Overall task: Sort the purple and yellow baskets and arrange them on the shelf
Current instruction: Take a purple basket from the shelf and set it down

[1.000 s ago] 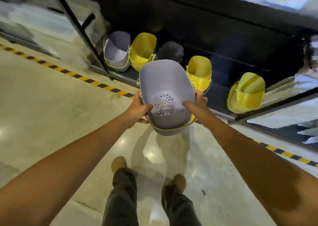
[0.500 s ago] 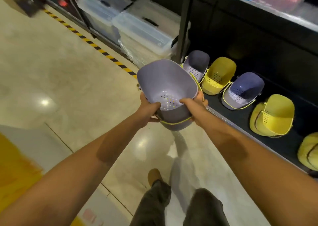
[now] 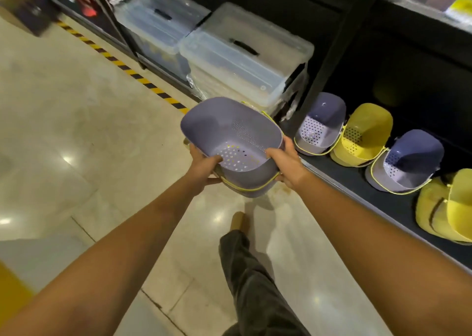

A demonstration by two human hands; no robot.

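I hold a purple basket [image 3: 229,131] with a perforated bottom and a thin yellow handle over the floor, in front of the shelf. My left hand [image 3: 204,168] grips its near left rim, thumb inside. My right hand [image 3: 287,163] grips the near right rim. On the low dark shelf [image 3: 370,195] to the right, tilted baskets lean in a row: a purple basket [image 3: 319,126], a yellow basket [image 3: 365,133], another purple basket [image 3: 408,162], and stacked yellow baskets [image 3: 449,208] at the frame's right edge.
Two clear lidded storage boxes [image 3: 242,52] sit in the shelf bay to the left, past a black upright post [image 3: 329,54]. Yellow-black floor tape [image 3: 132,73] runs along the shelf base. My legs and a shoe [image 3: 240,220] are on the glossy tiled floor.
The view has swung left along the shelf, so the row of baskets now lies to the right and the clear boxes appear. The purple basket stays held in both hands.
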